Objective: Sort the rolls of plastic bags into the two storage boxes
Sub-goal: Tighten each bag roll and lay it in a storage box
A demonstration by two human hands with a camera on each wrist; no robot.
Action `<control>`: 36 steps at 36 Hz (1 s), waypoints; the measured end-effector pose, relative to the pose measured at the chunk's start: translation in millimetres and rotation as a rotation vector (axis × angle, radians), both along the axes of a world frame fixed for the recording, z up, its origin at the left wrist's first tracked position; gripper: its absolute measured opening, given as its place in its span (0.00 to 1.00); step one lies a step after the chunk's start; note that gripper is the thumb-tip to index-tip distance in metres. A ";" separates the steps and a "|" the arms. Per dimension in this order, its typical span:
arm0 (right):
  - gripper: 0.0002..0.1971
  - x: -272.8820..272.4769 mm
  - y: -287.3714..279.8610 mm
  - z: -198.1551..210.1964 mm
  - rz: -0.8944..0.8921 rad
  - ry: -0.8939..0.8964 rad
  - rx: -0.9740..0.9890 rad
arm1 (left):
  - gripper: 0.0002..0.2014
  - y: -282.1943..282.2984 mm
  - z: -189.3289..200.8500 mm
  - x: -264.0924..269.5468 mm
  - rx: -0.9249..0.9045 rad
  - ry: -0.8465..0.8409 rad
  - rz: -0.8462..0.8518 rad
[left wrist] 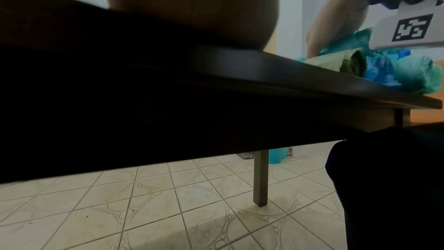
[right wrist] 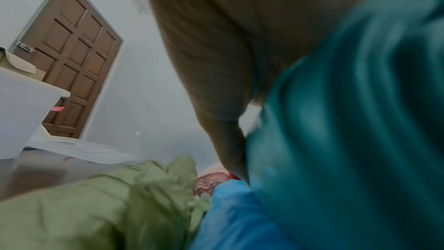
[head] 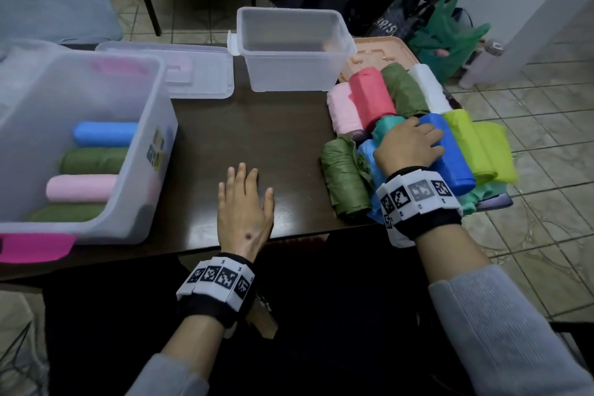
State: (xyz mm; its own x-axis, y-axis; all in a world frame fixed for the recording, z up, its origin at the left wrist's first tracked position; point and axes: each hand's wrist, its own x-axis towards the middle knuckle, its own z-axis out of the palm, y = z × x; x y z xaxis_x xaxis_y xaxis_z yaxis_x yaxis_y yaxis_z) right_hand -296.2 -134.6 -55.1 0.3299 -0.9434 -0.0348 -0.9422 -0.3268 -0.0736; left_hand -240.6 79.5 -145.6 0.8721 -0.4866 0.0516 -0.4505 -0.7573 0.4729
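From the head camera I can't see my right hand's (head: 407, 144) fingertips; they sink among the rolls, so its grip on the teal roll (head: 387, 126) stays unclear. The near storage box (head: 135, 190) is cut off at the left edge. My right wrist view is blurred, the teal roll (right wrist: 355, 121) smearing across it.
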 end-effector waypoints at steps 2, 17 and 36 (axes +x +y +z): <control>0.24 0.2 -0.2 0.8 0.006 0.002 -0.009 | 0.26 0.2 0.4 -0.3 -0.002 -0.002 0.003; 0.26 28.8 57.3 39.9 0.422 -0.045 -0.088 | 0.26 1.1 0.3 -0.8 0.009 -0.010 0.010; 0.22 95.4 136.6 -34.0 0.937 0.158 -0.170 | 0.22 61.9 -5.4 40.2 -0.027 -0.002 0.131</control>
